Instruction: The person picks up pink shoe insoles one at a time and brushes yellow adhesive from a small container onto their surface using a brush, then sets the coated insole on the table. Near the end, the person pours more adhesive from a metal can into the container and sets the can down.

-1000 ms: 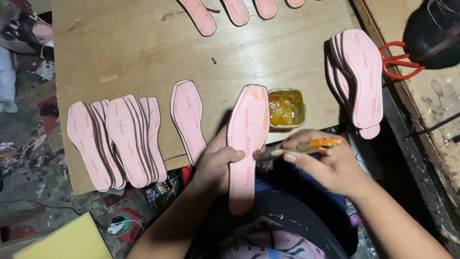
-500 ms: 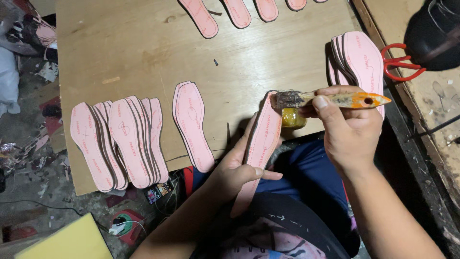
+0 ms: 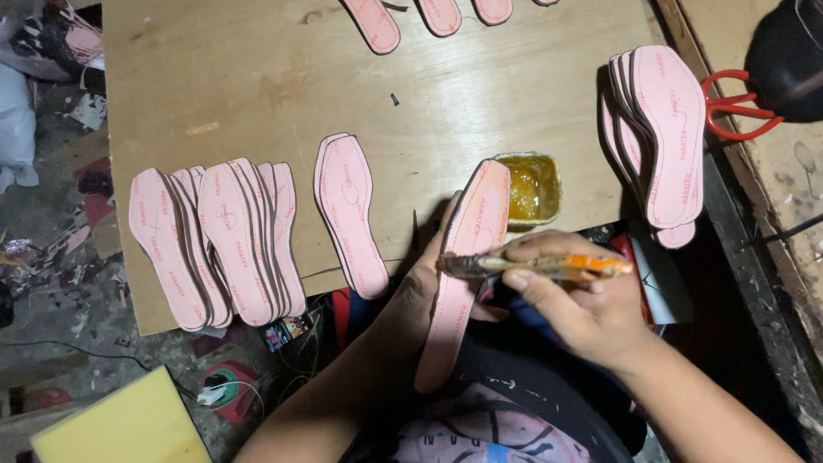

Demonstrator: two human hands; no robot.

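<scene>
My left hand (image 3: 420,296) grips a pink shoe insole (image 3: 467,257) from its left edge, holding it lengthwise over my lap and the board's front edge. My right hand (image 3: 574,300) holds an orange-handled brush (image 3: 536,264) crosswise, its glue-laden bristles resting on the middle of the insole. A small container of yellow glue (image 3: 529,189) sits on the wooden board (image 3: 257,77) just beyond the insole's tip.
A fanned pile of pink insoles (image 3: 214,244) and a single insole (image 3: 349,214) lie at the board's left. Another stack (image 3: 660,137) stands at the right by red-handled scissors (image 3: 737,107). More insoles (image 3: 373,21) line the far edge. A yellow sponge block (image 3: 120,424) lies below left.
My right hand brought the brush down from the glue container onto the middle of the insole. My left hand shifted the insole slightly, keeping hold of it.
</scene>
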